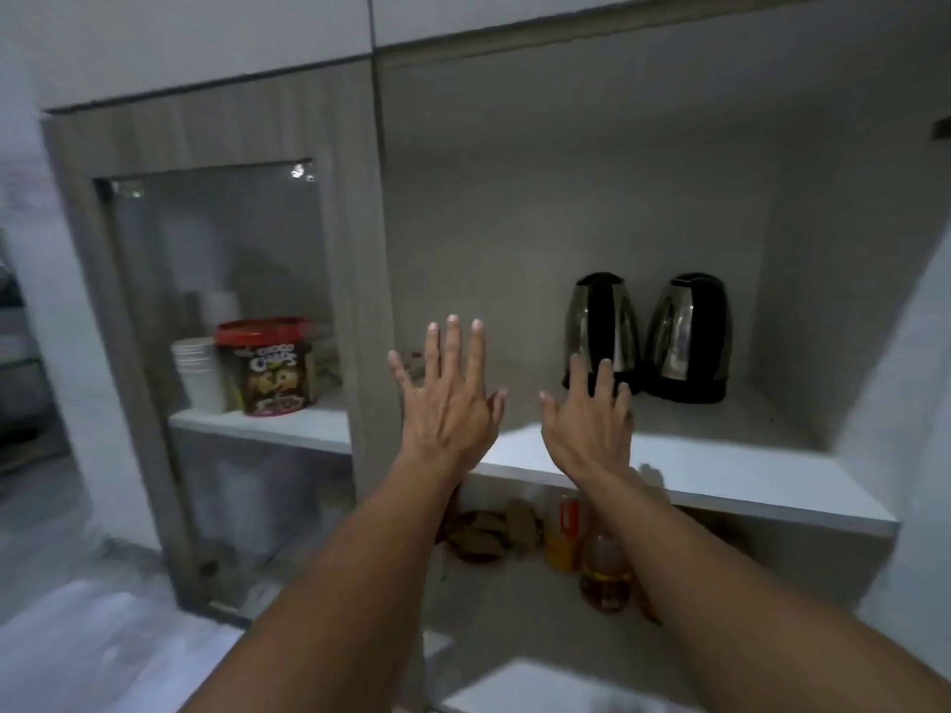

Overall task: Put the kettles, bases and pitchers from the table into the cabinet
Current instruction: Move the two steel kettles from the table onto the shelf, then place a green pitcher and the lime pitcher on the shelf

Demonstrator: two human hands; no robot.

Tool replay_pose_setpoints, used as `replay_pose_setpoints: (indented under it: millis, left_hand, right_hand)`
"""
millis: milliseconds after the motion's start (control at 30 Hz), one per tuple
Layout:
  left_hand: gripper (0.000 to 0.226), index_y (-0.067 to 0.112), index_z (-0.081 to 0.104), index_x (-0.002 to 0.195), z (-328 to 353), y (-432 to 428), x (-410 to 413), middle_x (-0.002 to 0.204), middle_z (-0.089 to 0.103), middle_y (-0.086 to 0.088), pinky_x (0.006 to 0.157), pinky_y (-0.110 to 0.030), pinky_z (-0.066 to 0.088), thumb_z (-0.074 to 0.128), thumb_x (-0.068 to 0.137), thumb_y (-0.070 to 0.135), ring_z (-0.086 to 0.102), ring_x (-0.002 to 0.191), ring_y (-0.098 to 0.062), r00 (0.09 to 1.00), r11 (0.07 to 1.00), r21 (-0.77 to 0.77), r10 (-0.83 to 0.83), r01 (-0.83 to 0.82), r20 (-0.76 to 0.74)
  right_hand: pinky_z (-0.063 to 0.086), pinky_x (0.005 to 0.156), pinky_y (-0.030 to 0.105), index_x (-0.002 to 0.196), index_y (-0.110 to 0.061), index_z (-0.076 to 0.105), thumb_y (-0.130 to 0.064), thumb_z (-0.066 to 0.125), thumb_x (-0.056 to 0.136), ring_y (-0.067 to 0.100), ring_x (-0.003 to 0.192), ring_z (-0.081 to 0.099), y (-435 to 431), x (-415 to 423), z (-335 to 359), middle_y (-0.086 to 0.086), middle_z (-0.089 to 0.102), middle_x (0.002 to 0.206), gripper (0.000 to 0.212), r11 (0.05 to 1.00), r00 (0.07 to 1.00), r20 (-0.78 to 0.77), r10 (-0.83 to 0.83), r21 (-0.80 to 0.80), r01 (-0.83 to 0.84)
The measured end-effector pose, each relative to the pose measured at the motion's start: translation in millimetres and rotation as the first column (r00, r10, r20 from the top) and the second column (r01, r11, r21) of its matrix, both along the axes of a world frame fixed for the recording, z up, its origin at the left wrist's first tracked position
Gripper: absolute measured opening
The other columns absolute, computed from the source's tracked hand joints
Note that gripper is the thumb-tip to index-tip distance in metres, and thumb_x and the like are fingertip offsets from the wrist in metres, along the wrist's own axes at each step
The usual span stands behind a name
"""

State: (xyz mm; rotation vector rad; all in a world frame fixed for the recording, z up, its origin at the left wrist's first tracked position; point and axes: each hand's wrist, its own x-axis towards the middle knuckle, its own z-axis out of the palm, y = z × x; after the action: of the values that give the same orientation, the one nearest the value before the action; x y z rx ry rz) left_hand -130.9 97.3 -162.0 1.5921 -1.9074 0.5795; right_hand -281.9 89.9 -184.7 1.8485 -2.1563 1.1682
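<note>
1. Far to the left of both hands, behind the glass door (221, 280), stood a stack of paper cups (198, 373) and a cereal tub (267, 367). None of it belonged to the job.
2. The left hand (447, 398) was raised flat with its fingers straight and spread, holding nothing, in front of the open cabinet bay.
3. The right hand (589, 424) was just beside it, likewise flat and empty. Its fingertips overlapped the foot of the nearer kettle, though whether they touched it could not be told.
4. Beneath both wrists, on the lower level, lay a basket of brown items (478, 532) and some bottles (604, 563), all unrelated goods.
5. Just beyond the right hand, the left kettle (602, 321) stood upright on the white shelf (746, 481). The right kettle (689, 337) stood close beside it, further to that hand's right. Their black feet may have been the bases, but the view did not settle that.
6. Judged from this, the two kettles were already stowed — while no pitcher showed anywhere in the cabinet. The table was out of view, so what remained could not be counted. With both hands empty, a return trip to the table seemed likely next.
</note>
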Motion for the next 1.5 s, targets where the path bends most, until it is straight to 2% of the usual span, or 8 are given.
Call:
replay_pose_setpoints:
  millis: [167, 300, 567, 867, 1133, 1267, 1400, 1500]
  left_hand:
    - [0.081, 0.023, -0.008, 0.157, 9, 73, 128, 0.166, -0.008, -0.005, 0.113, -0.068, -0.003, 0.036, 0.096, 0.055, -0.008, 0.152, -0.028, 0.967, 0.968, -0.027, 0.248, -0.250, -0.060]
    - [0.079, 0.023, -0.012, 0.156, 13, 137, 228, 0.165, -0.013, -0.005, 0.111, -0.069, -0.009, 0.031, 0.098, 0.056, -0.013, 0.152, -0.030, 0.888, 0.890, 0.000, 0.456, -0.457, -0.050]
    - [0.077, 0.022, -0.010, 0.156, 9, 280, 378, 0.166, -0.010, -0.005, 0.111, -0.070, -0.006, 0.030, 0.099, 0.054, -0.013, 0.151, -0.034, 0.548, 0.556, 0.078, 0.830, -0.828, -0.103]
    - [0.076, 0.020, -0.009, 0.157, -31, 373, 432, 0.166, -0.006, -0.005, 0.112, -0.071, 0.001, 0.028, 0.100, 0.054, -0.002, 0.152, -0.034, 0.132, 0.152, 0.222, 0.986, -0.963, -0.103]
    - [0.071, 0.022, -0.001, 0.157, -98, 452, 439, 0.166, 0.001, -0.005, 0.113, -0.069, 0.006, 0.030, 0.101, 0.050, 0.005, 0.150, -0.033, -0.136, -0.073, 0.404, 0.982, -0.912, -0.130]
    - [0.069, 0.022, 0.007, 0.156, -133, 497, 460, 0.164, 0.009, -0.006, 0.111, -0.069, 0.014, 0.037, 0.100, 0.048, 0.014, 0.148, -0.035, -0.198, -0.103, 0.450, 0.965, -0.887, -0.169]
    - [0.074, 0.017, 0.009, 0.156, -168, 539, 490, 0.162, 0.013, -0.012, 0.113, -0.068, 0.013, 0.042, 0.098, 0.048, 0.018, 0.147, -0.036, -0.218, -0.081, 0.534, 0.956, -0.841, -0.197]
    - [0.077, 0.012, 0.013, 0.153, -193, 572, 509, 0.159, 0.016, -0.016, 0.113, -0.065, 0.015, 0.049, 0.095, 0.049, 0.022, 0.145, -0.037, -0.268, -0.067, 0.632, 0.936, -0.772, -0.227]
  right_hand:
    - [0.023, 0.114, 0.055, 0.155, -0.026, 0.012, -0.050, 0.042, 0.097, 0.044, 0.146, 0.014, 41, 131, 5, 0.014, 0.008, 0.163, 0.070, 0.967, 0.967, -0.016, 0.254, 0.005, -0.254]
    - [0.022, 0.115, 0.056, 0.154, -0.027, 0.016, -0.051, 0.045, 0.095, 0.043, 0.146, 0.014, 73, 245, 12, 0.012, 0.009, 0.164, 0.070, 0.874, 0.874, -0.002, 0.487, -0.011, -0.487]
    - [0.016, 0.118, 0.057, 0.155, -0.027, 0.011, -0.051, 0.037, 0.098, 0.039, 0.149, 0.009, 160, 444, 4, 0.011, 0.002, 0.165, 0.067, 0.519, 0.515, -0.073, 0.854, 0.042, -0.854]
    - [0.023, 0.113, 0.058, 0.154, -0.028, 0.015, -0.054, 0.035, 0.098, 0.039, 0.147, 0.015, 242, 555, -26, 0.010, 0.007, 0.164, 0.065, 0.145, 0.121, -0.145, 0.982, 0.170, -0.975]
    - [0.025, 0.111, 0.058, 0.151, -0.026, 0.020, -0.051, 0.036, 0.098, 0.039, 0.145, 0.018, 307, 592, -91, 0.011, 0.008, 0.163, 0.061, -0.092, -0.141, -0.132, 0.981, 0.323, -0.942]
    - [0.029, 0.108, 0.058, 0.149, -0.024, 0.024, -0.050, 0.038, 0.097, 0.037, 0.144, 0.022, 347, 610, -123, 0.011, 0.014, 0.161, 0.060, -0.130, -0.180, -0.101, 0.978, 0.380, -0.916]
    - [0.040, 0.100, 0.052, 0.140, -0.018, 0.034, -0.049, 0.040, 0.097, 0.041, 0.130, 0.040, 392, 635, -153, 0.015, 0.032, 0.150, 0.054, -0.097, -0.152, -0.093, 0.984, 0.438, -0.894]
    - [0.043, 0.097, 0.052, 0.126, -0.013, 0.043, -0.051, 0.043, 0.095, 0.040, 0.124, 0.046, 435, 652, -176, 0.015, 0.044, 0.136, 0.049, -0.087, -0.091, 0.016, 0.996, 0.505, -0.859]
